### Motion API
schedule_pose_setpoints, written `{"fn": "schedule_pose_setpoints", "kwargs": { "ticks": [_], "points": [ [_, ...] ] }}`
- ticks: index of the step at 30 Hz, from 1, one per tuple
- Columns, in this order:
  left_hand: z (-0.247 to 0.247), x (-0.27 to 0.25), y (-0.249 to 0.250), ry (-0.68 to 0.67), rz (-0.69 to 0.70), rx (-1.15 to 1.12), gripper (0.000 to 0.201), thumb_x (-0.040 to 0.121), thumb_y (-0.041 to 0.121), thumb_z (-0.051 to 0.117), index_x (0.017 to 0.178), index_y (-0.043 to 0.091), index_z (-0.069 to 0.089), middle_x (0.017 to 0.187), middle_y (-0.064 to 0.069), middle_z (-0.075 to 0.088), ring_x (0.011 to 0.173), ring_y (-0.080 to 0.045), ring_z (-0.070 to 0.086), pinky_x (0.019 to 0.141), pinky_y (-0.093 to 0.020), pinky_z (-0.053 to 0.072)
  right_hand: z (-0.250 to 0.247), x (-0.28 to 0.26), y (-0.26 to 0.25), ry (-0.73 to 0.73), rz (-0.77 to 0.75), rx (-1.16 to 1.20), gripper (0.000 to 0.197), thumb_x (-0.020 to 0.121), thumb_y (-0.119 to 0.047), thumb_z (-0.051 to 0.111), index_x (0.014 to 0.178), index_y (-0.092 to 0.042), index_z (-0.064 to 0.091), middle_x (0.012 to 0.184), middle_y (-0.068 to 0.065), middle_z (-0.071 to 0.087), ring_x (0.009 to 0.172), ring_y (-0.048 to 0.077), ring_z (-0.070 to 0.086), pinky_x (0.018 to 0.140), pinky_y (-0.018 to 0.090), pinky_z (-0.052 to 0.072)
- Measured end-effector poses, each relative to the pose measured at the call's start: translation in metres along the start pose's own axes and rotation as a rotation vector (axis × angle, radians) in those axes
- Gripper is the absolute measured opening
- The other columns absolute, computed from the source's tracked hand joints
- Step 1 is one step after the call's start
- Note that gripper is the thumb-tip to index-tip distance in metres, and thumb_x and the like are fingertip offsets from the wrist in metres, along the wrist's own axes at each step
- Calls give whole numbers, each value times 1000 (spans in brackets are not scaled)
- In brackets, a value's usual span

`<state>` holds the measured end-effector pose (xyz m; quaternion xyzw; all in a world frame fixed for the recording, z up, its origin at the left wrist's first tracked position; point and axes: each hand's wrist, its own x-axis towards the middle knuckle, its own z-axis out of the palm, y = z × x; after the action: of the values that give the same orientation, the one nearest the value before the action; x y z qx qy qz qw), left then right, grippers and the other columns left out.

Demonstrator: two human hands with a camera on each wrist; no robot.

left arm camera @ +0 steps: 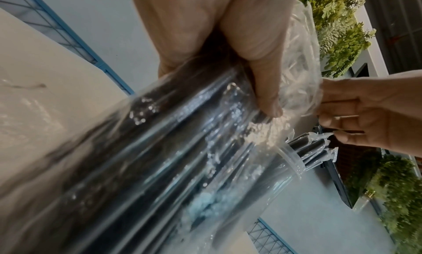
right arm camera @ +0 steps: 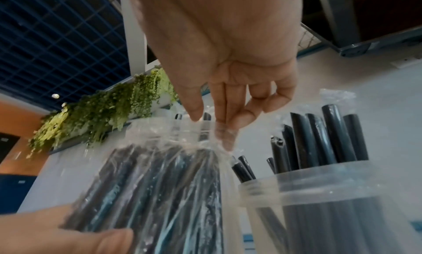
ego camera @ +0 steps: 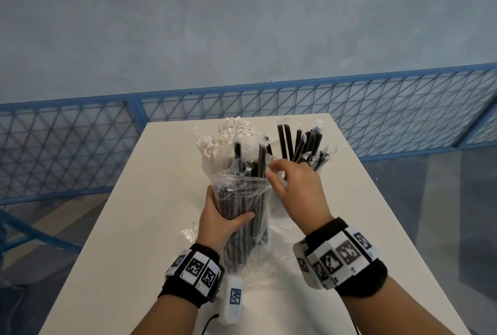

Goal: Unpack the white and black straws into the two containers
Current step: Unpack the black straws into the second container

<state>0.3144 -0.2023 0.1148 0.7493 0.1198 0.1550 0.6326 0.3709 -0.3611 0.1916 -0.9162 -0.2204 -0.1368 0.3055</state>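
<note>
My left hand (ego camera: 220, 223) is wrapped round the middle of the clear plastic bag (ego camera: 242, 227) of black straws (ego camera: 262, 158), fingers curled on it, holding it roughly upright on the white table (ego camera: 134, 227), top leaning a bit away from me. My right hand (ego camera: 293, 187) is at the bag's open mouth, thumb and fingertips (right arm camera: 196, 113) down on the gathered plastic where the straw tips poke out. Looks like a pinch on the bag's lip, maybe on 1 straw end too, can't tell which.

Key relation: the straws' long axis runs near vertical, up from the left-hand grip to the right hand, so tips lie directly under the right fingers. Right hand is the nearer 1 to the exposed ends. Pull would go along that axis, upward.

Black-straw container (right arm camera: 331, 194) stands just right of the bag, beside the right hand, already with a bunch of black straws in it, some with clear wrapping on the tips. White straws (ego camera: 234, 130) stand in the other container behind the bag, on the left; container wall mostly hidden.

Loose crumpled plastic (ego camera: 279, 243) lies on the table near the bag's base.

Judgement: mid-task, black straws partly moved, most still bagged. Risk: plastic snags and the bundle spills.
</note>
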Motion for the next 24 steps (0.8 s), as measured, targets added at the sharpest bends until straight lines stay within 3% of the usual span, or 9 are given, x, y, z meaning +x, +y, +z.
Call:
{"fn": "schedule_pose_setpoints", "kwargs": {
  "ticks": [4,7,9,13,17,19,22,24],
  "points": [
    [-2,-2,-1,-20,0,11,76,56,12,87,108,44,43,108,24,58,95,18,56,81,-10,43,0,5,-3,-96,50,16,38,92,-38,51,124,-18,56,108,5,68,109,25,49,91,37,40],
    [-5,-3,0,-34,-17,0,79,57,9,86,114,40,41,107,24,57,93,19,56,78,-5,44,1,11,-5,-195,8,129,51,85,-34,63,131,-17,50,113,5,64,112,20,46,91,25,38],
    [-7,-3,1,-45,-33,-3,81,57,8,86,118,35,40,107,23,57,94,16,56,80,-10,44,-2,17,-6,-287,19,217,54,81,-29,70,129,-16,50,117,3,64,103,12,52,84,15,37],
    [-10,-4,0,-50,-65,6,83,56,9,87,122,30,40,108,19,58,103,1,56,91,-27,45,-9,27,-7,-463,60,224,51,78,-31,72,123,-15,55,111,-2,63,89,11,55,75,18,39],
    [-10,-2,-1,-49,-74,21,83,55,10,87,121,30,40,107,19,58,103,-4,57,91,-29,44,-7,30,-10,-541,41,203,53,76,-32,74,123,-17,55,122,-1,61,101,10,55,81,18,37],
    [-11,-1,-2,-49,-80,26,82,55,9,87,119,29,41,105,19,58,102,-4,57,89,-28,44,-5,28,-14,-544,39,233,53,75,-30,76,122,-17,55,118,-3,62,98,8,55,79,16,36],
    [-13,0,-6,-56,-95,24,82,53,11,89,120,26,43,107,14,60,105,-12,58,90,-31,46,1,24,-18,-493,74,307,47,72,-28,78,113,-16,59,98,-7,62,71,-1,49,63,14,36],
    [-15,0,-8,-52,-95,22,86,48,18,90,121,24,44,109,12,61,106,-11,59,89,-30,47,4,20,-18,-459,100,326,44,72,-28,78,110,-16,59,83,-17,56,65,-6,44,56,6,35]
  ]
}}
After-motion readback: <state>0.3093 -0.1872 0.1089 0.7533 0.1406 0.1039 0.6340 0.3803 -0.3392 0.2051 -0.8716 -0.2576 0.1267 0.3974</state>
